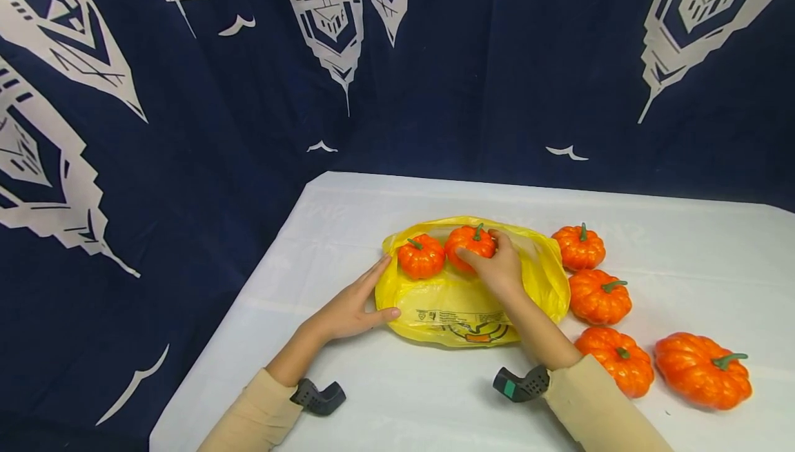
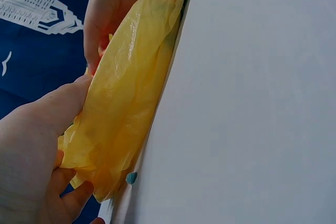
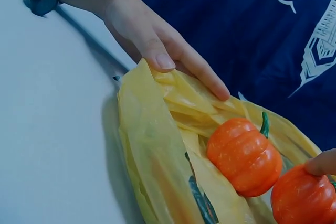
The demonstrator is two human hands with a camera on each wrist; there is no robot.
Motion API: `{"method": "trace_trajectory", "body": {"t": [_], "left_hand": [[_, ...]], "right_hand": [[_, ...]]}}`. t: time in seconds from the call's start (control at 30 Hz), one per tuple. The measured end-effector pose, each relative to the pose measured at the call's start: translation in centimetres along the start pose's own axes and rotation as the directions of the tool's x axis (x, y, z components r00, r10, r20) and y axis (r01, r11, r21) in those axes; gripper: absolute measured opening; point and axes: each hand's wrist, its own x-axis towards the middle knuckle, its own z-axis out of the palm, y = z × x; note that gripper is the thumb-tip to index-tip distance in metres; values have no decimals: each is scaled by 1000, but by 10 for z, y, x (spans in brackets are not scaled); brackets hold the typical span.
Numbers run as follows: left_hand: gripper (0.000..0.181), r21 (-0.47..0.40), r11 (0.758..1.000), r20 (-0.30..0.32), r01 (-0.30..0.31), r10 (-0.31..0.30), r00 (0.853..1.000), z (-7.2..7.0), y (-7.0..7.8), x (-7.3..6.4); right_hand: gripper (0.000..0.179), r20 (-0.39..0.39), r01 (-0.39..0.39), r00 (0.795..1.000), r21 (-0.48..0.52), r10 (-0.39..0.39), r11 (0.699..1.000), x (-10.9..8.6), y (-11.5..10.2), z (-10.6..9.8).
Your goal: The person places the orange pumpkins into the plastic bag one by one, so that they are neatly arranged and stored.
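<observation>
One bag (image 1: 453, 297): two pumpkins (image 1: 421, 262) inside, right hand (image 1: 503, 267) pinching one; left hand (image 1: 349, 308) touching bag, thumb spread. Four pumpkins (image 1: 596, 298) outside.

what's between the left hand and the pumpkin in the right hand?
The left edge of the yellow bag and another pumpkin inside it; head view shows this.

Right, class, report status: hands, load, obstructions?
Left hand touching yellow plastic bag. Right hand gripping round, ribbed orange pumpkin inside. Matching pumpkin alongside; no blockage seen.
</observation>
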Motion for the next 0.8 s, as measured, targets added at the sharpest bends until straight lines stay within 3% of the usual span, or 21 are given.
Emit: {"method": "trace_trajectory", "body": {"t": [0.23, 0.8], "left_hand": [[93, 7, 1000, -5, -15, 15, 1000, 0, -1, 0], [92, -3, 1000, -8, -16, 16, 1000, 0, 2, -1]], "right_hand": [[85, -4, -19, 1000, -13, 19, 1000, 7, 3, 4], [84, 4, 41, 999, -5, -41, 999, 9, 16, 8]]}}
